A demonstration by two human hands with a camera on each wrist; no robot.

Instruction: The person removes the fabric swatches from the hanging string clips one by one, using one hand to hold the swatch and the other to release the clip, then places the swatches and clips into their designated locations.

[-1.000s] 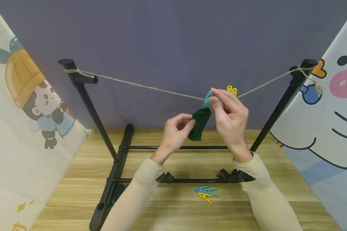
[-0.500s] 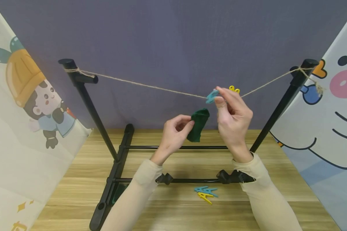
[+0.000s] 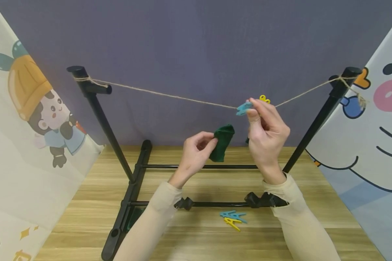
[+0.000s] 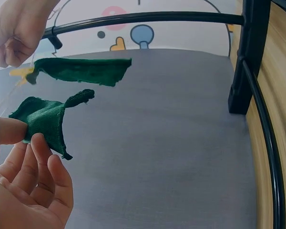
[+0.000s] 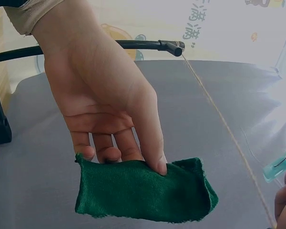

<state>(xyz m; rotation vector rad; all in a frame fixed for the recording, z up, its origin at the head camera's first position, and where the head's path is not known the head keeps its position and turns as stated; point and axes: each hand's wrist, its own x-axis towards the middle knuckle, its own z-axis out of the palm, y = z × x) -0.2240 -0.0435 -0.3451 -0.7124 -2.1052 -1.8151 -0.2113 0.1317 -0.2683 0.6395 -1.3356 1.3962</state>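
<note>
Between thumb and fingers, my left hand (image 3: 196,152) pinches a small dark green cloth piece (image 3: 223,142), below the string (image 3: 170,95). The right wrist view shows this cloth (image 5: 143,191) nearly side-on, with a folded, gaping end. My right hand (image 3: 268,136) pinches a blue clothespin (image 3: 244,108) by its handle end, right at the string and above the cloth, apart from it. A second green cloth (image 4: 86,71) hangs by a yellow clothespin (image 4: 22,72) in the left wrist view. In the head view my right hand hides most of that cloth.
A black tube frame holds the string between its left post (image 3: 101,123) and right post (image 3: 317,119). Two blue clothespins (image 3: 236,216) and a yellow one (image 3: 232,223) lie on the wooden table (image 3: 196,239). Something dark green (image 3: 135,217) lies by the frame's left foot.
My right hand has moved a little right, taking the blue clothespin off the cloth's top edge and tilting it flatter. My left hand with the cloth has shifted slightly left and down.
</note>
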